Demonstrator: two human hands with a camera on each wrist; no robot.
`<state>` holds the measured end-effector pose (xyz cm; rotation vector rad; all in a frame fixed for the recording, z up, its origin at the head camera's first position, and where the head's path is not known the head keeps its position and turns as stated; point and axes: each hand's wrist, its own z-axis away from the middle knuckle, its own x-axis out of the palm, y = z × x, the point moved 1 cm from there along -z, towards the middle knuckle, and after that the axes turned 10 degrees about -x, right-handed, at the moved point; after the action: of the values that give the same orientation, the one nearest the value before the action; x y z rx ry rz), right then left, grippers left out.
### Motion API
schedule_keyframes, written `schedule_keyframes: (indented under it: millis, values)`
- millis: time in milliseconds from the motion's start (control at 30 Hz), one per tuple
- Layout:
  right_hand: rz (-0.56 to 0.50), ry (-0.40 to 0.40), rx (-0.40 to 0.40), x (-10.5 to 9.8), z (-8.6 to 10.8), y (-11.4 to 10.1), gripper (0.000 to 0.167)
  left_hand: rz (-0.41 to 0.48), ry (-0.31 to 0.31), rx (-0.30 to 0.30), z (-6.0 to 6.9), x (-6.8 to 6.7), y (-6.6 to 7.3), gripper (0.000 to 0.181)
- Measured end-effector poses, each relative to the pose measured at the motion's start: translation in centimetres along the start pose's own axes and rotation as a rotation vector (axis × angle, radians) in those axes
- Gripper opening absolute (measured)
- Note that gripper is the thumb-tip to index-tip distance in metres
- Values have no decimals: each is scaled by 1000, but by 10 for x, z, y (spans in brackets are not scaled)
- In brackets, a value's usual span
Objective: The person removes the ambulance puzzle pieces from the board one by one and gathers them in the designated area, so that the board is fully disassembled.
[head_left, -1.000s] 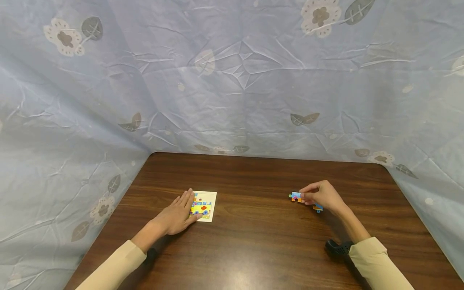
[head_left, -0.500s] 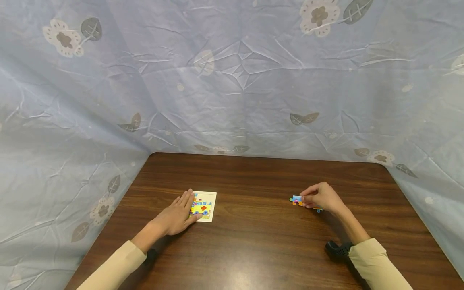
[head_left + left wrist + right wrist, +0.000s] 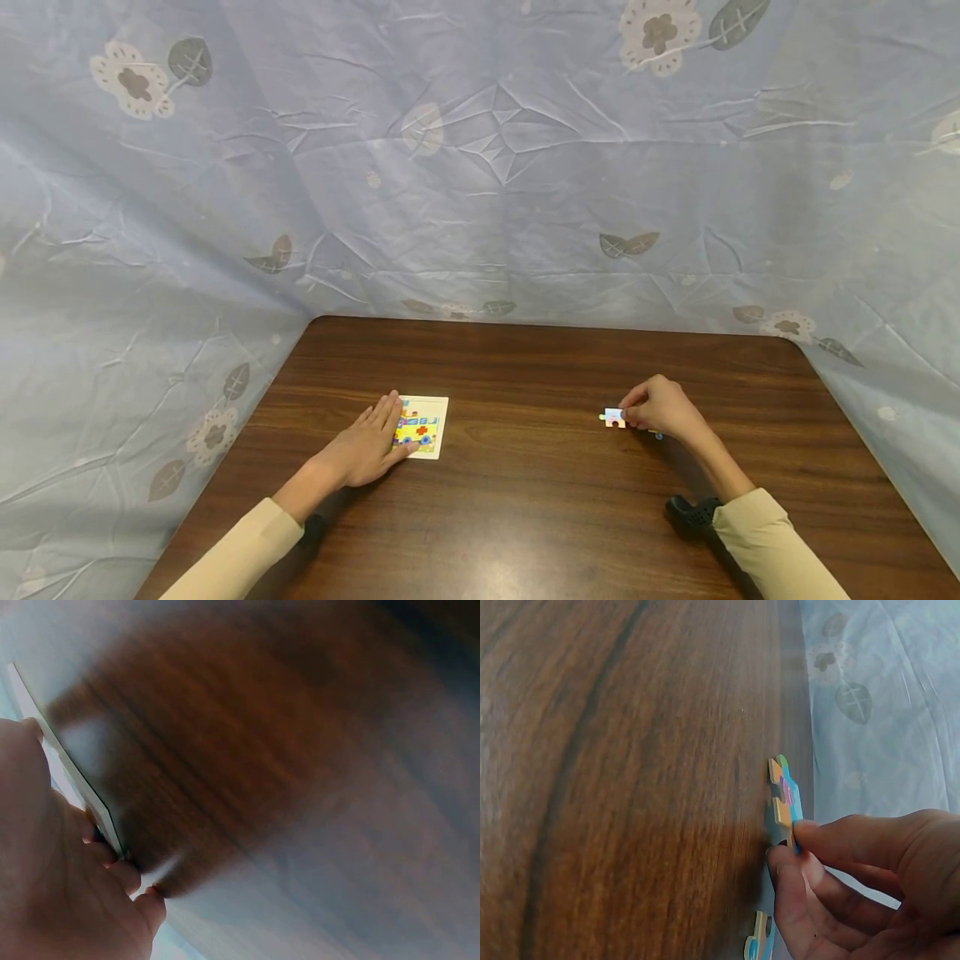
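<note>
On the left of the table, my left hand [image 3: 365, 446] lies flat with straight fingers over the left part of a cream-framed puzzle board [image 3: 442, 429], which shows a yellow vehicle with a red cross. The left wrist view has the board's pale edge [image 3: 90, 796] beneath the fingers. Over at the right, my right hand [image 3: 663, 410] pinches a jigsaw piece [image 3: 614, 414] between thumb and fingers, its tab facing left. Orange, pink and blue colours show on that piece [image 3: 788, 796] in the right wrist view. A second jigsaw piece [image 3: 657, 435] lies under the hand, mostly hidden.
The brown wooden table [image 3: 510, 492] has a pale floral cloth [image 3: 502, 183] hanging behind it and at both sides. A black wrist mount [image 3: 688, 512] sits under the right wrist.
The pinched jigsaw piece has tilted, its face now catching more light, and has dropped slightly in the head view. The second piece is more covered by the right hand. The left hand stays put.
</note>
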<state>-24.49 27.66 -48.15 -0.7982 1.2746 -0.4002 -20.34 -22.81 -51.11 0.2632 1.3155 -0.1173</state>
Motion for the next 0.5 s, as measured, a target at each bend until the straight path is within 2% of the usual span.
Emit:
schedule_keyframes:
  millis: [200,500]
  values:
    - [29,17,36,3,1,-2,14,6,-3,-1,1,0,1,93]
    - [131,48,22,6,0,-10,10,16,0,-8,0,0,1,93]
